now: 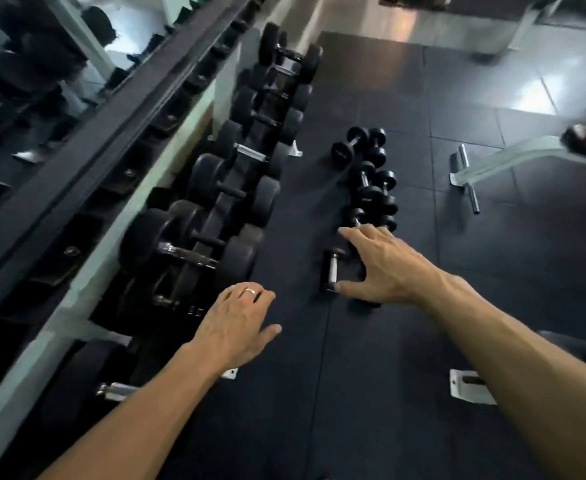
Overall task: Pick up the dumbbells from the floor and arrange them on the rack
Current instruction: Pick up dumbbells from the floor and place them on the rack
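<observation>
dumbbell [331, 270]: small, on the floor [353, 375], nearest of a row running away, well clear of the rack [215, 216].
right hand [378, 265]: spread over it, thumb tip at its near head, nothing gripped.
left hand [239, 320]: relaxed, empty, near the rack's front edge.
grip advice: close round the handle's middle, lift level.

Right hand [385, 268] is covering most of the nearest floor dumbbell [331, 270], grip unclear. Rack [76, 299] and its near dumbbells are smearing with motion blur. Bench [513, 157] is running off the right edge.
</observation>
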A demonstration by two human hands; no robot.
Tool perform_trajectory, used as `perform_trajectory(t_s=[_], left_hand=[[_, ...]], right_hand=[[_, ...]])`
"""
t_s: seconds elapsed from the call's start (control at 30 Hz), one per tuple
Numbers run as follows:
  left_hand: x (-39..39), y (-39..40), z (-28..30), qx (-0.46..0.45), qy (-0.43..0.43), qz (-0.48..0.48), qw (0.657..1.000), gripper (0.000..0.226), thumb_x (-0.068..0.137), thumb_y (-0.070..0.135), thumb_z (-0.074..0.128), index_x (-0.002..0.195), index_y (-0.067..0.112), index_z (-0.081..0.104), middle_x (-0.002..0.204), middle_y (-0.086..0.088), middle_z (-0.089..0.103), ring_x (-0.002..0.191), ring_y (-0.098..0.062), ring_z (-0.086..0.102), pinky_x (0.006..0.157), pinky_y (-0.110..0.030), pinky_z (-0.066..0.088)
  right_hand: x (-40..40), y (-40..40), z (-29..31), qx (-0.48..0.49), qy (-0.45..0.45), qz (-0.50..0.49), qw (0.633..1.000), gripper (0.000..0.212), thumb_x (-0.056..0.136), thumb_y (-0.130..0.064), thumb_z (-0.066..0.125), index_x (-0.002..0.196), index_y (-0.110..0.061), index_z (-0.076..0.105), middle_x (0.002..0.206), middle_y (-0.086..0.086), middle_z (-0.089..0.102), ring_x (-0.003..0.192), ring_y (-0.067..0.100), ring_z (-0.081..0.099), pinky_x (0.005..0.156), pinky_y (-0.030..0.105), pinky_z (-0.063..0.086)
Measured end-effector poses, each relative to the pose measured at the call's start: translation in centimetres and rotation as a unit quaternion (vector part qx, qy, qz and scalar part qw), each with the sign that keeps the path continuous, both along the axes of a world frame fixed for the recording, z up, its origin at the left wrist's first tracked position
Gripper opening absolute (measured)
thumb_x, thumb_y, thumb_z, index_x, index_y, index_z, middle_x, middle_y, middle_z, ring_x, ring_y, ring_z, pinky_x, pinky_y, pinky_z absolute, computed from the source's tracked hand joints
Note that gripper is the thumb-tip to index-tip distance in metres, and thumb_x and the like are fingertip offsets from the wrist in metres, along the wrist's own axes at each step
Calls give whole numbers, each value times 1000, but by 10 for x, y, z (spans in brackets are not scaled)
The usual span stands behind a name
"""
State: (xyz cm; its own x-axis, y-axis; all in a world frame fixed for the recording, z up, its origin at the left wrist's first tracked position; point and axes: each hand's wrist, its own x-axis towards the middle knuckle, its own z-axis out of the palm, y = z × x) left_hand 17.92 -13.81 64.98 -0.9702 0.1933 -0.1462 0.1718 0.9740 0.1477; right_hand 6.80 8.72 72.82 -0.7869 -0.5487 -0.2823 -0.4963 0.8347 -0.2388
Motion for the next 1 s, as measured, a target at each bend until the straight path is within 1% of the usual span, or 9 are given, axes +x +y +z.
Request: perform_trajectory(t_s=[0.07,0.2,0.4,0.53,0.63,0.77,0.9,1.0], left_hand=[[-17,26,-14,9,-18,-4,1000,54,91,53,47,133,19,44,131,-1,49,131,-20,38,111,-35,27],[-65,69,-42,22,-42,-16,999,54,92,53,44,136,21,40,135,0,46,132,-19,35,111,-33,26],[-146,99,-99,33,-90,-14,995,53,91,52,46,134,22,41,135,1,47,130,-18,37,109,-34,30],[-205,109,-152,35,-130,-7,991,52,92,52,45,134,22,42,134,1,47,127,-18,40,107,-34,32],[-240,118,-197,38,-163,4,986,50,92,52,44,132,21,42,132,0,48,125,-19,41,106,-34,34],[-284,135,-270,47,-175,25,983,50,93,53,41,132,21,42,131,1,48,124,-18,41,105,-34,35],[-317,156,-367,56,-175,66,981,51,94,52,40,134,21,41,136,0,45,128,-18,38,107,-35,31],[-335,171,-450,75,-182,110,974,49,94,52,40,132,22,40,135,1,43,126,-19,37,104,-34,32]], right_hand=[[-16,29,-8,6,-4,-21,1000,96,78,-61,65,153,-18,22,148,4,37,133,26,37,107,39,37],[-56,71,-33,18,-19,-49,998,94,78,-59,65,152,-19,23,146,4,39,130,27,39,105,42,40],[-145,96,-83,50,-19,-56,997,91,77,-60,66,149,-19,27,142,6,42,129,28,40,103,41,40],[-210,102,-138,63,-23,-53,996,87,78,-58,66,147,-19,30,137,4,45,126,27,42,100,40,42],[-252,105,-185,71,-33,-45,996,87,77,-57,66,146,-19,30,134,5,46,122,27,44,97,41,43],[-304,109,-265,82,-46,-17,995,81,75,-55,67,141,-20,35,130,3,47,118,28,46,93,39,45],[-356,105,-374,84,-58,29,994,80,76,-54,67,140,-17,36,132,5,47,119,27,46,95,42,46],[-392,99,-467,76,-57,57,994,84,76,-54,67,144,-17,33,133,7,46,120,28,46,98,44,44]])
